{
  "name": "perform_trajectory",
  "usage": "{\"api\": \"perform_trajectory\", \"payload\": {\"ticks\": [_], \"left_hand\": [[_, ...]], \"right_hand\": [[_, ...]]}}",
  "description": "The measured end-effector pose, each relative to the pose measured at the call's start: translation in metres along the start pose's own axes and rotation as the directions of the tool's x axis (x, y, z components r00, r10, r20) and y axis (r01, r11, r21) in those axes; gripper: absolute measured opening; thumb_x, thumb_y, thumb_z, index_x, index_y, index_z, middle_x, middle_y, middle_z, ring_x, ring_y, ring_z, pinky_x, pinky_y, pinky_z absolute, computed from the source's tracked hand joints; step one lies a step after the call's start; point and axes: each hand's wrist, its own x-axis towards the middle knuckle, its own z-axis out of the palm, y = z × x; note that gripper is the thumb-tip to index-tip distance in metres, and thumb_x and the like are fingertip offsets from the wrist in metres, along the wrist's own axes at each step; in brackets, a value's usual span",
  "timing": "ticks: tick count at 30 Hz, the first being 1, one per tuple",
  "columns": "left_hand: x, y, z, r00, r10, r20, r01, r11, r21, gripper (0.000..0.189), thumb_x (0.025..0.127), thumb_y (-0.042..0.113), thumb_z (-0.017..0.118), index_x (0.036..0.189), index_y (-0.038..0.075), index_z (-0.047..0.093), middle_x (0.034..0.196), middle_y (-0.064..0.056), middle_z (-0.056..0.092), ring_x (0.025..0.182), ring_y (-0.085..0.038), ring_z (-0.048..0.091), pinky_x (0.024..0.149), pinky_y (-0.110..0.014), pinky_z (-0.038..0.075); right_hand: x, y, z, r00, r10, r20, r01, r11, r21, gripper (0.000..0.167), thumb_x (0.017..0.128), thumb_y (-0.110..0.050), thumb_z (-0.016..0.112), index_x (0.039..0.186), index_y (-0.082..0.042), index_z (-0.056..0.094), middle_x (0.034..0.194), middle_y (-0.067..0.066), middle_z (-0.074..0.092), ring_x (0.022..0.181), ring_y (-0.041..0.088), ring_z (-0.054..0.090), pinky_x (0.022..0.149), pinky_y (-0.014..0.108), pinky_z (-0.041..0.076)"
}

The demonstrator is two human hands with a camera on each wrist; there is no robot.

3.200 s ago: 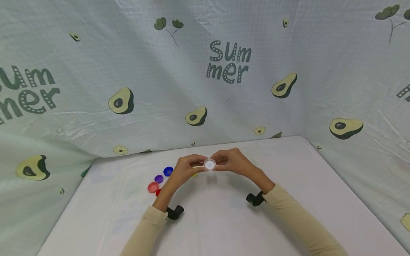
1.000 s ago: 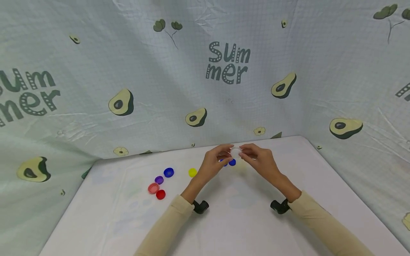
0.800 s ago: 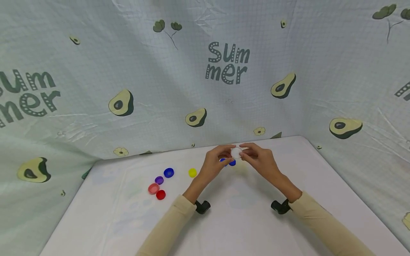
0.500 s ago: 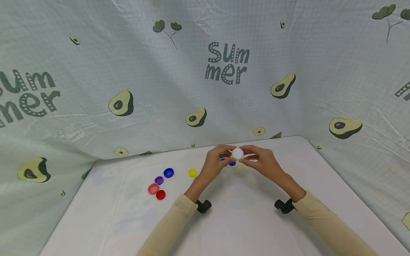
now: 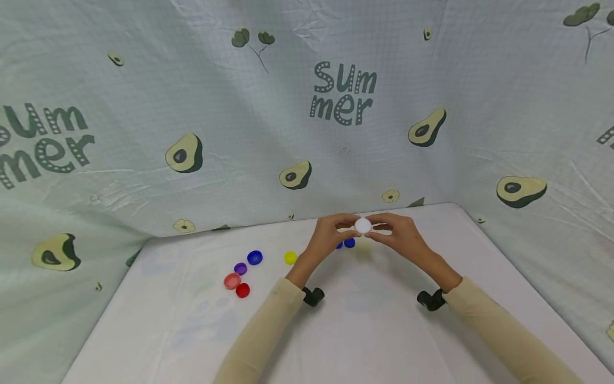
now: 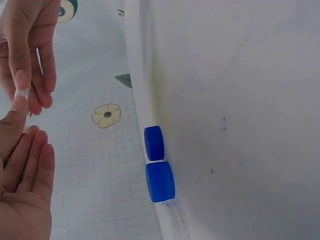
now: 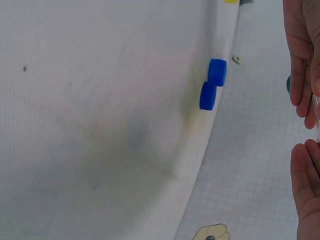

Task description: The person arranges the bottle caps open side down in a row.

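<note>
The left hand point(image 5: 332, 233) at nine o'clock and right hand point(image 5: 399, 234) at three pinch a white disc point(image 5: 363, 226) above the table point(image 5: 369, 330), each grip parted to its width, probably to steady it.

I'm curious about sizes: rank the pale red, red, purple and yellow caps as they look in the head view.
1. Pale red cap
2. Red cap
3. Purple cap and yellow cap: too alike to rank
</note>
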Motion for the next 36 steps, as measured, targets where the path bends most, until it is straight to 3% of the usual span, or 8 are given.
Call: {"api": "perform_trajectory", "payload": {"ticks": [8,18,29,36], "left_hand": [[0.01,-0.012,0.006,0.997,-0.062,0.047,0.058,0.995,0.075,0.033,0.086,0.014,0.082,0.117,0.006,0.076,0.113,-0.006,0.076,0.105,-0.019,0.072,0.089,-0.021,0.056],[0.02,-0.016,0.014,0.984,-0.147,0.103,0.129,0.977,0.17,0.032,0.086,0.016,0.082,0.117,0.006,0.075,0.11,-0.006,0.077,0.101,-0.016,0.073,0.086,-0.021,0.057],[0.025,-0.022,0.017,0.965,-0.22,0.146,0.177,0.949,0.26,0.032,0.086,0.017,0.082,0.115,0.006,0.077,0.105,-0.005,0.078,0.092,-0.011,0.073,0.074,-0.018,0.056],[0.028,-0.028,0.017,0.951,-0.272,0.147,0.222,0.933,0.284,0.03,0.086,0.016,0.083,0.114,0.007,0.078,0.102,-0.003,0.078,0.081,-0.004,0.065,0.069,-0.016,0.052]], "right_hand": [[0.002,0.014,0.0,0.995,0.053,0.082,-0.054,0.999,0.002,0.036,0.085,-0.013,0.083,0.118,-0.003,0.074,0.115,0.012,0.074,0.101,0.028,0.073,0.087,0.04,0.06],[0.003,0.026,0.001,0.977,0.133,0.168,-0.133,0.991,-0.012,0.034,0.088,-0.014,0.081,0.118,-0.002,0.073,0.117,0.014,0.073,0.103,0.03,0.072,0.088,0.041,0.06],[0.003,0.036,0.009,0.967,0.146,0.207,-0.133,0.988,-0.074,0.034,0.089,-0.014,0.081,0.118,0.001,0.073,0.116,0.017,0.073,0.099,0.031,0.073,0.086,0.042,0.06],[0.006,0.038,0.012,0.961,0.155,0.228,-0.138,0.987,-0.087,0.031,0.087,-0.016,0.082,0.115,-0.003,0.075,0.113,0.014,0.075,0.098,0.029,0.073,0.084,0.043,0.061]]}}
